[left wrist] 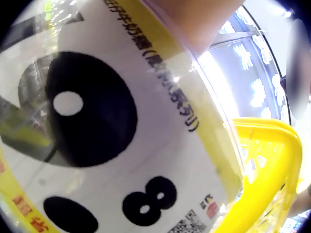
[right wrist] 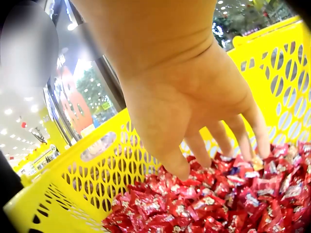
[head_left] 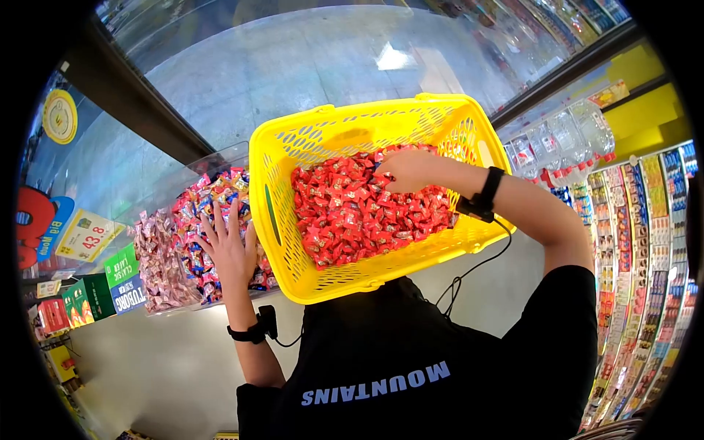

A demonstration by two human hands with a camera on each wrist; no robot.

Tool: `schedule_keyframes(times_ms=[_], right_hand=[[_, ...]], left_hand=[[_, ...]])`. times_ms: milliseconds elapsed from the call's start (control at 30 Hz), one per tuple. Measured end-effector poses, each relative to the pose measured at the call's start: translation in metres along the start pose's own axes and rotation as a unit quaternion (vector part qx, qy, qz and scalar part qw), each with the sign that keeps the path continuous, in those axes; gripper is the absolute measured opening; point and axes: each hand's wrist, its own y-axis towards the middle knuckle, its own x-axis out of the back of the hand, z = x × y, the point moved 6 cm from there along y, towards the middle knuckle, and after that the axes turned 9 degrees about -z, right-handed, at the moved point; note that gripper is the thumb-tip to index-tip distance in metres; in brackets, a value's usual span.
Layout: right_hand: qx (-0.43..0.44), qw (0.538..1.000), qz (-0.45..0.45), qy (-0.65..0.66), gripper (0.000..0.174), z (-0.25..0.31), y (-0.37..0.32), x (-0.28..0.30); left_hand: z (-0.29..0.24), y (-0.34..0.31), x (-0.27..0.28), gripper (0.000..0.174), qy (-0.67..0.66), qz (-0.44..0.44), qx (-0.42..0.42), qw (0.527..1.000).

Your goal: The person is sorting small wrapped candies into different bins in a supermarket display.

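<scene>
A yellow plastic basket (head_left: 265, 158) with punched sides holds a heap of red-wrapped candies (head_left: 345, 220). Inside it, my right hand (head_left: 411, 170) reaches down with the palm side low; in the right wrist view the right hand's fingers (right wrist: 223, 138) hang extended, their tips at the top of the red candies (right wrist: 214, 204), gripping none. Left of the basket, my left hand (head_left: 233, 251) spreads its fingers over a clear bin of mixed wrapped candies (head_left: 192, 253). The left wrist view has the bin's price card (left wrist: 112, 160) in front, and that hand's fingers are hidden there.
Pink-wrapped candies (head_left: 163, 260) fill the bin's left part. A green Tuborg carton (head_left: 121, 265) and a price sign (head_left: 88, 238) stand farther left. Bottled water (head_left: 561, 139) and packed shelves (head_left: 638, 271) lie to the right. A glass window (head_left: 315, 66) runs behind the basket.
</scene>
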Motion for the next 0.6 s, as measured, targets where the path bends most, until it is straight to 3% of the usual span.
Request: schedule_keyframes(times_ms=[133,167,267,400,500,600], right_hand=[[-0.016,0.99,0.033,-0.134,0.051,-0.007,0.025,-0.029],[-0.04,0.992,0.069,-0.094,0.054,-0.012,0.023,-0.036],[-0.032,0.984,0.095,-0.145,0.055,-0.016,0.022,-0.046],[0.024,0.983,-0.029,-0.179,0.057,-0.013,0.019,-0.046],[-0.031,0.992,0.082,-0.095,0.061,-0.017,0.032,-0.042],[0.072,0.988,0.129,-0.034,0.065,-0.02,0.034,-0.037]], left_hand=[[-0.006,0.001,0.01,0.06,-0.026,-0.005,0.016,1.0],[-0.006,0.001,0.011,0.06,-0.025,-0.012,0.016,0.999],[-0.005,0.0,0.011,0.06,-0.03,-0.014,0.019,0.999],[-0.006,0.001,0.011,0.059,-0.033,-0.019,0.02,0.999],[-0.002,0.001,0.011,0.054,-0.063,-0.024,0.026,0.997],[0.0,0.003,0.019,0.046,-0.143,-0.072,0.031,0.987]])
